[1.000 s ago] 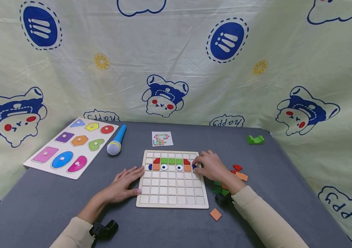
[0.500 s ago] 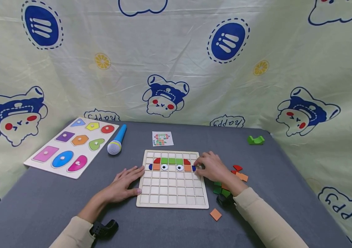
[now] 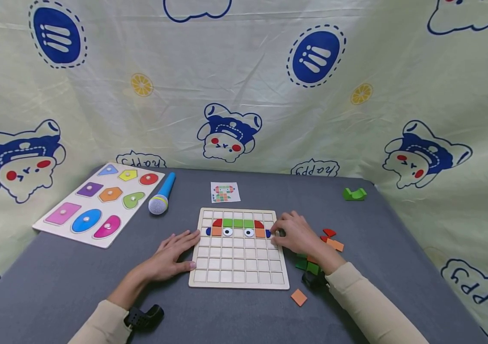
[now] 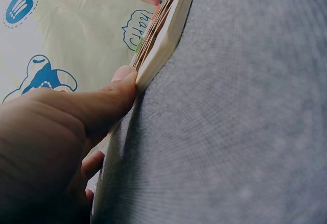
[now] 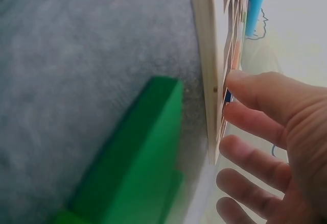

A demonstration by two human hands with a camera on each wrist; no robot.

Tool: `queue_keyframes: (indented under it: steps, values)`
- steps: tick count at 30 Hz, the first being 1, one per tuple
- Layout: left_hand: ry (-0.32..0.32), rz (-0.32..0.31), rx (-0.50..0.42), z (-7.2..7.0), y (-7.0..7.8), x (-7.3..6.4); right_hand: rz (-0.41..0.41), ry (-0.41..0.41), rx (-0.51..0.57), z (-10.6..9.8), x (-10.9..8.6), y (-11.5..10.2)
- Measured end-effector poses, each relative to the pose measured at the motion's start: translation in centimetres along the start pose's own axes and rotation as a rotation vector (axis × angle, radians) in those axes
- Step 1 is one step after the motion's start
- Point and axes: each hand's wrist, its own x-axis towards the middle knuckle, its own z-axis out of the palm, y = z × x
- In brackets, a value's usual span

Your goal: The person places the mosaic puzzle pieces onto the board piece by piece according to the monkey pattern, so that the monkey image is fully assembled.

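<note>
A light wooden grid board [image 3: 239, 264] lies in front of me. In its upper rows sit green squares [image 3: 238, 223], two red quarter-rounds [image 3: 217, 223], two orange squares, two eye discs [image 3: 249, 232] and a dark blue half-round at either end. My left hand [image 3: 170, 258] rests flat with fingertips and thumb on the board's left edge; the left wrist view shows the thumb [image 4: 120, 89] on its rim. At the right edge is my right hand [image 3: 293, 231], thumb and index fingertips apart, right beside the right blue half-round [image 3: 268, 233], which lies in its cell.
Loose green [image 3: 312, 267], orange [image 3: 335, 244] and red pieces [image 3: 329, 232] lie by my right wrist, one orange square [image 3: 299, 297] nearer. Behind the board is a pattern card [image 3: 225, 192]. A toy microphone [image 3: 162, 195], a shape puzzle [image 3: 97, 205] and a green curved block [image 3: 354, 194] stand farther out.
My right hand has drawn slightly rightward off the blue half-round, so more of that piece shows in its cell. The left hand has stayed on the board's edge.
</note>
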Motion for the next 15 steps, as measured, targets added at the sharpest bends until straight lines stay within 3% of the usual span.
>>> queue_keyframes:
  steps: [15]
  values:
    - [-0.003,0.001,-0.005,0.0,0.1,-0.1,-0.018,0.068,0.014,-1.8,-1.7,0.4]
